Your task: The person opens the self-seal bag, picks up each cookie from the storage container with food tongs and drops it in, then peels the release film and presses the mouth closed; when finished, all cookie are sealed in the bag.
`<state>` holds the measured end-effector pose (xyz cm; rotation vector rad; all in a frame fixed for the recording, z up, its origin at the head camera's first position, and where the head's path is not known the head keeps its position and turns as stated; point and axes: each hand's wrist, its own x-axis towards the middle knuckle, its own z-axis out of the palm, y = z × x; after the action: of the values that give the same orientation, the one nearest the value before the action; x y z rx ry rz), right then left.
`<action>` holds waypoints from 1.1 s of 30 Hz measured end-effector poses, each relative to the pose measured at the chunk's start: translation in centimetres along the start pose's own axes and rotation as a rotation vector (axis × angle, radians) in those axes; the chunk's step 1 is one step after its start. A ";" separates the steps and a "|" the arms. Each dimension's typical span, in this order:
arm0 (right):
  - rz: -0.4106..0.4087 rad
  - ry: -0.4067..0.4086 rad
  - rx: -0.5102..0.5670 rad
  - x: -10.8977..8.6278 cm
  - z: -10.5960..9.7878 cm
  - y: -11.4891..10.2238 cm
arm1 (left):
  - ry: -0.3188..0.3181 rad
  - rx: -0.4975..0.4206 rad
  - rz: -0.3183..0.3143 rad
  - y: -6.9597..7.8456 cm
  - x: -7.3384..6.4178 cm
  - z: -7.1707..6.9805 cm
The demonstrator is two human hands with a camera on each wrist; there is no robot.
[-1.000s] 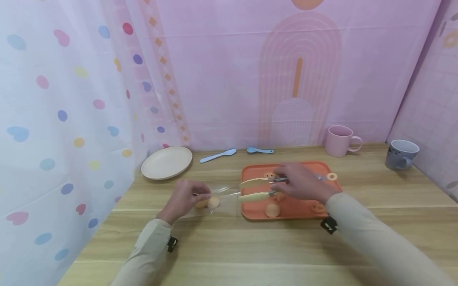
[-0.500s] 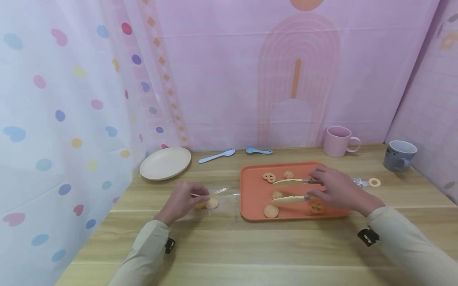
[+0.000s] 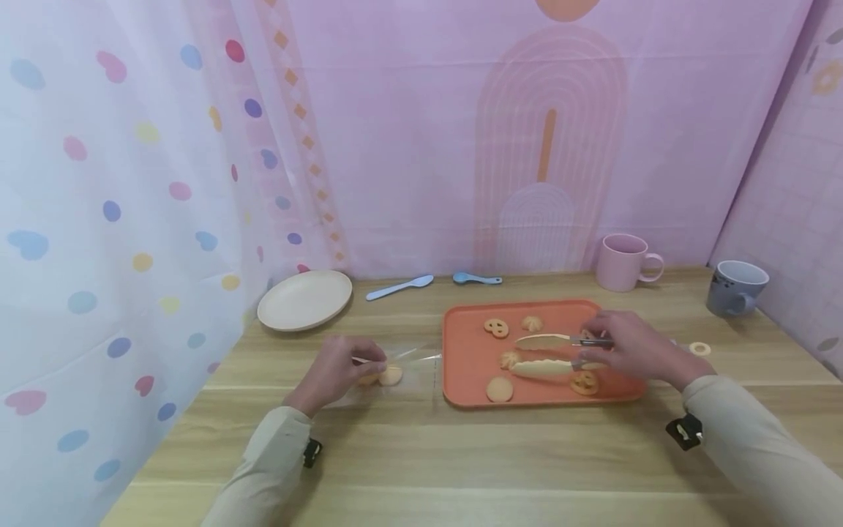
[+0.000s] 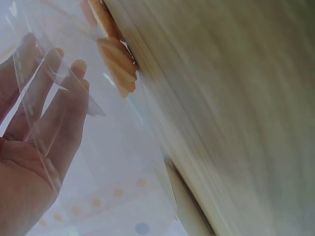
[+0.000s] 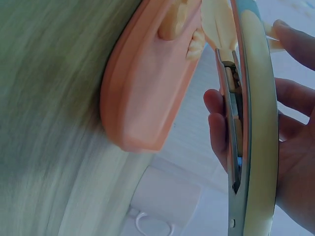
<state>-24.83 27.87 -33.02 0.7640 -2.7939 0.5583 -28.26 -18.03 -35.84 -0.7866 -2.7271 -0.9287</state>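
Observation:
My left hand [image 3: 339, 369] pinches the edge of a clear plastic bag [image 3: 421, 377] lying left of the tray. Inside the bag are a round cookie [image 3: 391, 375] and a ridged cookie [image 4: 118, 66]. My right hand [image 3: 632, 348] grips cream-tipped tongs [image 3: 543, 368], whose arms stand apart over the orange tray [image 3: 465, 340]. Near the tong tips lies a swirled cookie [image 3: 508, 359], partly overlapped by the lower tip in the head view. Also on the tray are a round cookie [image 3: 499, 389], two pretzel-shaped cookies [image 3: 496, 328] and another swirled cookie [image 3: 532, 323].
Along the back of the wooden table [image 3: 421, 461] are a cream plate [image 3: 306, 300], a light-blue long-handled spoon [image 3: 400, 288] and a short blue spoon [image 3: 477, 278]. A pink mug [image 3: 621, 262] and a grey mug [image 3: 736, 288] stand at the back right. Curtains surround the table.
My right hand has moved the tongs right, from the bag's mouth to over the tray, then slightly lower with the tips near the swirled cookie. My left hand stays at the bag.

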 end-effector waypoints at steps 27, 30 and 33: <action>-0.125 0.089 0.067 2.2 0.6 -3.1 | -0.019 0.029 0.050 0.1 0.6 -0.7; -0.148 0.093 0.027 3.3 1.1 -4.3 | -0.010 0.036 0.047 0.0 0.6 -0.9; -0.138 0.067 0.002 4.3 2.0 -5.2 | -0.005 0.035 0.028 0.0 0.5 -0.8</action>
<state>-25.91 20.97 -32.08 0.9131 -2.6551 0.5519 -28.68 -18.29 -35.03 -0.8192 -2.7212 -0.8724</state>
